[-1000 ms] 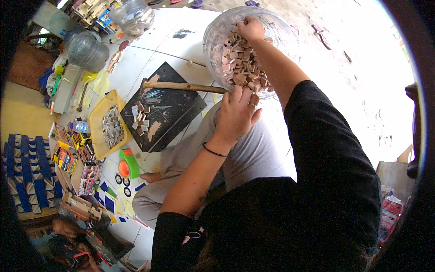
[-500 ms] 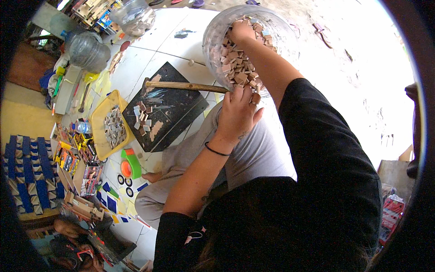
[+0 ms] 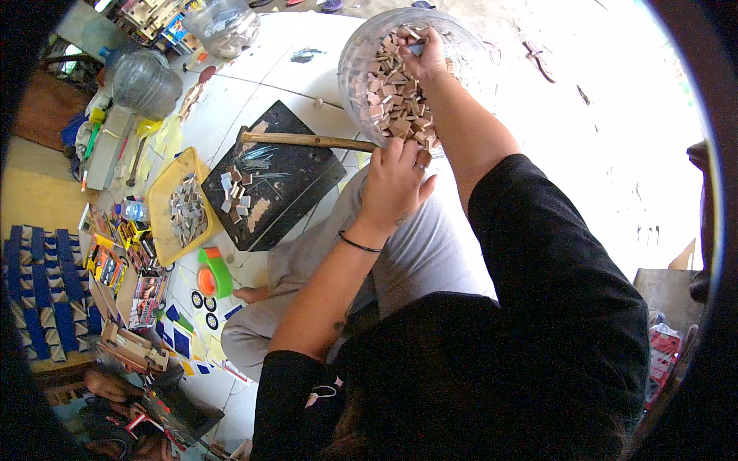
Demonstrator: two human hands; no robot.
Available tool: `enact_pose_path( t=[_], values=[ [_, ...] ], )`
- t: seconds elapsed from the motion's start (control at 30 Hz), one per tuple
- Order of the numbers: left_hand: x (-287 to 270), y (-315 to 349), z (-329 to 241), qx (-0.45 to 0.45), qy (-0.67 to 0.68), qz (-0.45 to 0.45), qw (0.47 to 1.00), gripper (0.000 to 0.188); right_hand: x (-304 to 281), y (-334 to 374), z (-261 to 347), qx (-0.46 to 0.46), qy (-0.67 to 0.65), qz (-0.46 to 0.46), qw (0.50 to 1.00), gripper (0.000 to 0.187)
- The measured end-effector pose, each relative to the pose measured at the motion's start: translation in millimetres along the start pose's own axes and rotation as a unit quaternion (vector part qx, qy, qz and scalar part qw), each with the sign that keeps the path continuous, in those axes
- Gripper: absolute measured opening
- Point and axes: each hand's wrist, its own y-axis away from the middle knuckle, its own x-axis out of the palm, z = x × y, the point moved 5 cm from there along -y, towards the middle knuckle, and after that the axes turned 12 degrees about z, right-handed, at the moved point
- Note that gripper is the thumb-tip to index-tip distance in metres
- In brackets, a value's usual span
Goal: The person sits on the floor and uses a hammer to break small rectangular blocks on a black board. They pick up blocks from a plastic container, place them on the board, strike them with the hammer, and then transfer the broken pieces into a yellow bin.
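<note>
A round clear plastic tub point(image 3: 351, 84), tipped toward me, holds many small brown wooden pieces point(image 3: 400, 98). Inside it, my right hand point(image 3: 432, 58) is closed on a few wooden pieces near the far side. The fingers of my left hand point(image 3: 393, 184) hook over the tub's near rim, thumb held apart. Next to those fingers ends the wooden handle of a hammer point(image 3: 315, 140), which lies across a black block point(image 3: 300, 180). Several loose wooden pieces point(image 3: 236, 194), some with pale faces, sit on that block.
Left of the block stands a yellow basket point(image 3: 157, 203) of small pieces. An orange-and-green tape dispenser point(image 3: 215, 275) and small black wheels point(image 3: 204, 302) lie nearby. Clear plastic jugs point(image 3: 144, 83) are at the far left. Another person point(image 3: 115, 419) works at the lower left.
My right hand has turned and risen from among the pieces, with some now showing in its fingers. My left hand stays at the rim. The whole view has shifted slightly.
</note>
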Motion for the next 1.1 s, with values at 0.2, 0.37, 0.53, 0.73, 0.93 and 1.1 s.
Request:
enact_pose_path(
  t=[0.2,0.37,0.53,0.73,0.93,1.1],
  values=[
    [-2,1,-2,-0.006,-0.017,0.005,1.0,0.041,-4,13,-10,0.012,-0.146,-0.039,0.988,0.06],
    [-2,3,-3,-0.011,-0.02,0.002,1.0,0.041,-45,1,1,0.161,0.236,-0.215,0.934,0.036],
    [-2,3,-3,-0.018,-0.028,0.007,0.999,0.041,-17,-5,18,0.142,0.822,-0.122,0.537,0.029],
    [0,3,-1,-0.013,0.006,0.0,1.0,0.047,21,9,-10,0.215,0.879,-0.119,0.409,0.035],
    [0,3,0,-0.006,0.012,-0.025,1.0,0.05,22,3,-19,0.277,0.869,-0.095,0.4,0.03],
    [1,2,0,-0.008,0.013,-0.006,1.0,0.049,13,2,-16,0.28,0.866,-0.111,0.399,0.031]
  ],
)
